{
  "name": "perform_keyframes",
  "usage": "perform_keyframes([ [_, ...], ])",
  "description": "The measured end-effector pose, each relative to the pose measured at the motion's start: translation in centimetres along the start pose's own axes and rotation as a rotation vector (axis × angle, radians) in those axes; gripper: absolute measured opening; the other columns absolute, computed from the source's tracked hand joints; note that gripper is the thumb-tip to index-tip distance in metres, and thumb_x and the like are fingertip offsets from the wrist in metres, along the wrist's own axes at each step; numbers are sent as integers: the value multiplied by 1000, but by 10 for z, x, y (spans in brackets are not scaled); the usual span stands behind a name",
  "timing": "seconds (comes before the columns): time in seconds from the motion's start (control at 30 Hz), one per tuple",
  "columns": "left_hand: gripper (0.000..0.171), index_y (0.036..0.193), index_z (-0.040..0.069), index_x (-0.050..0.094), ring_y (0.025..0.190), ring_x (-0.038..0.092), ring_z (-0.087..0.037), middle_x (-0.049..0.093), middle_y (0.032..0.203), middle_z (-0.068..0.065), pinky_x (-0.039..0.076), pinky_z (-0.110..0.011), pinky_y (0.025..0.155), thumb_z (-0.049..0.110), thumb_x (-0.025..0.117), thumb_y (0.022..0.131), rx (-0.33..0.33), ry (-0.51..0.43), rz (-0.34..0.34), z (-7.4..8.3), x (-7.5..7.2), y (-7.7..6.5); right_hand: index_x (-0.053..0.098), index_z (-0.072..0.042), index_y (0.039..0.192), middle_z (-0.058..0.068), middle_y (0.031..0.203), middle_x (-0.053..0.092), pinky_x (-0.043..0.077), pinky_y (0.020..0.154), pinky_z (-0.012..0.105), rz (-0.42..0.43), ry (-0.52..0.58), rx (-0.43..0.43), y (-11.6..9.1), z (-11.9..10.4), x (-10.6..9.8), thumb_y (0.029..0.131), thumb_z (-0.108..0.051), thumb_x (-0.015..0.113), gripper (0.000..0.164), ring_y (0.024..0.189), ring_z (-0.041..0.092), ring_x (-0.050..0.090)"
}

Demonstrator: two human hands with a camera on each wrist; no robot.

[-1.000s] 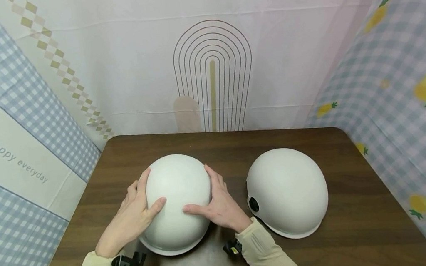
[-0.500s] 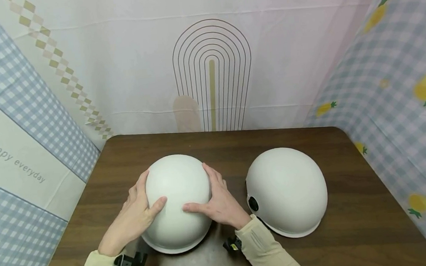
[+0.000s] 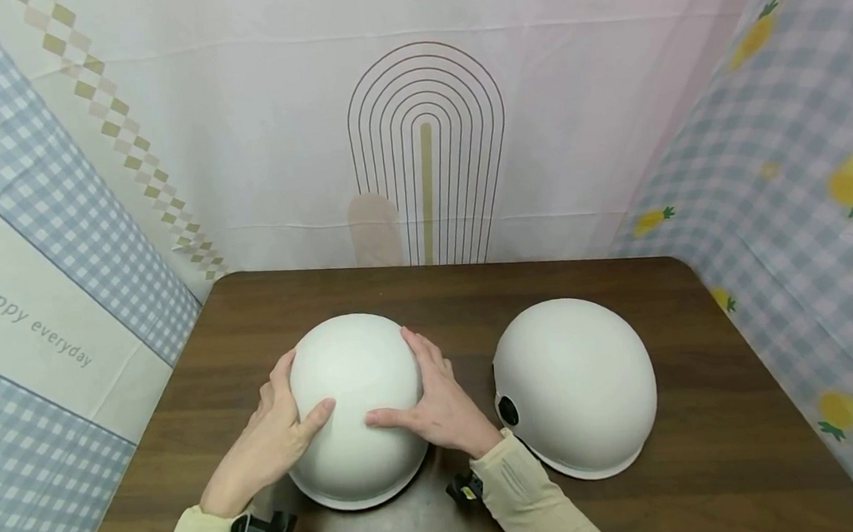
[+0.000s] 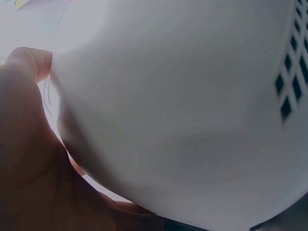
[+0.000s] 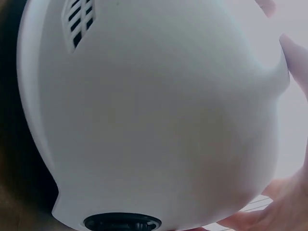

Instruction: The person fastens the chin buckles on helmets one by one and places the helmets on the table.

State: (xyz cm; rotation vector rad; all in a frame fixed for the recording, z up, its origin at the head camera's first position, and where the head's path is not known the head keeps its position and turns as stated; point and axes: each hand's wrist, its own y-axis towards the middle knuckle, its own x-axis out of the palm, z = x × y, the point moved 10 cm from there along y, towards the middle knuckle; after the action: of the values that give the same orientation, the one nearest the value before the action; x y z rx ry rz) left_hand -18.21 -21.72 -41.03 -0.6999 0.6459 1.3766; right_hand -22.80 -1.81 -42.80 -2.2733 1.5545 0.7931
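Note:
A glossy white helmet (image 3: 357,438) rests dome up on the table, left of centre in the head view. My left hand (image 3: 270,437) grips its left side, thumb on the near face of the dome. On the opposite side my right hand (image 3: 441,403) holds it, with the thumb pointing inward and the fingers reaching toward the back. Both wrist views show the helmet close up, with diamond-shaped vent slots (image 4: 294,72) near its rim. A round black fitting (image 5: 122,222) appears low in the right wrist view. The far fingers are partly hidden behind the shell.
Another white helmet (image 3: 574,380) stands to the right, close to the right forearm, its black side fitting (image 3: 509,411) facing left. The dark wooden table (image 3: 726,443) ends at a patterned cloth backdrop (image 3: 274,144). Checked cloth (image 3: 794,254) hangs at the right.
The gripped helmet's near rim has shifted slightly right, as if the shell turned or tilted a little. Both hands keep nearly the same hold; the other helmet stays put.

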Motion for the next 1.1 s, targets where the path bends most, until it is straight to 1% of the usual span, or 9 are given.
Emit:
perform_keyframes([
  [0.17, 92, 154, 13, -9, 114, 44, -60, 27, 135, -37, 41, -67, 85, 57, 48, 96, -17, -14, -27, -5, 5, -1, 12, -35, 156, 1, 158, 18, 39, 94, 62, -14, -5, -12, 1, -1, 1, 63, -73, 75, 118, 137, 33, 27],
  [0.23, 93, 154, 14, -11, 114, 44, -60, 26, 137, -37, 41, -67, 85, 57, 47, 96, -29, -14, -39, -6, 7, -1, 13, -34, 156, 2, 159, 16, 39, 94, 62, -23, -7, -7, 2, 0, 2, 63, -73, 75, 119, 137, 34, 27],
  [0.53, 96, 153, 13, -15, 118, 41, -61, 23, 140, -38, 40, -67, 88, 59, 46, 96, -67, -21, -69, -9, 11, 0, 11, -38, 155, -1, 160, 13, 41, 91, 60, -38, -27, 8, 5, 2, 4, 63, -74, 75, 118, 131, 30, 31],
  [0.73, 96, 152, 11, -15, 127, 30, -62, 15, 143, -43, 38, -68, 91, 59, 46, 96, -69, -42, -65, -11, 12, 1, 11, -40, 155, 1, 160, 12, 41, 90, 62, -43, -42, 16, 7, 2, 6, 62, -74, 75, 119, 129, 31, 31],
  [0.83, 97, 152, 9, -15, 129, 28, -61, 14, 143, -45, 37, -68, 91, 58, 47, 96, -64, -47, -61, -12, 12, 2, 10, -41, 155, 2, 160, 11, 40, 90, 63, -48, -48, 20, 7, 2, 7, 62, -74, 75, 118, 129, 30, 30],
  [0.9, 96, 152, 8, -15, 133, 19, -61, 12, 144, -45, 36, -69, 92, 57, 47, 96, -58, -56, -60, -12, 13, 2, 9, -42, 154, 2, 160, 11, 39, 90, 63, -52, -51, 21, 7, 2, 9, 62, -74, 75, 118, 129, 31, 30],
  [1.0, 96, 151, 8, -16, 135, 11, -61, 8, 145, -46, 33, -70, 94, 57, 47, 97, -60, -66, -66, -13, 14, 2, 9, -43, 154, 0, 160, 9, 39, 90, 63, -57, -52, 23, 7, 1, 10, 62, -74, 75, 117, 130, 30, 29],
  [1.03, 96, 151, 8, -15, 135, 11, -60, 9, 145, -46, 33, -70, 94, 57, 47, 97, -60, -67, -64, -13, 14, 2, 8, -43, 154, 0, 160, 9, 38, 90, 63, -58, -54, 21, 7, 1, 10, 62, -74, 75, 117, 130, 30, 29],
  [1.1, 96, 152, 8, -15, 132, 20, -61, 11, 144, -46, 35, -70, 93, 57, 47, 97, -61, -60, -60, -14, 14, 2, 8, -42, 154, 1, 161, 9, 37, 91, 64, -56, -57, 16, 7, 1, 10, 63, -74, 75, 117, 129, 30, 29],
])
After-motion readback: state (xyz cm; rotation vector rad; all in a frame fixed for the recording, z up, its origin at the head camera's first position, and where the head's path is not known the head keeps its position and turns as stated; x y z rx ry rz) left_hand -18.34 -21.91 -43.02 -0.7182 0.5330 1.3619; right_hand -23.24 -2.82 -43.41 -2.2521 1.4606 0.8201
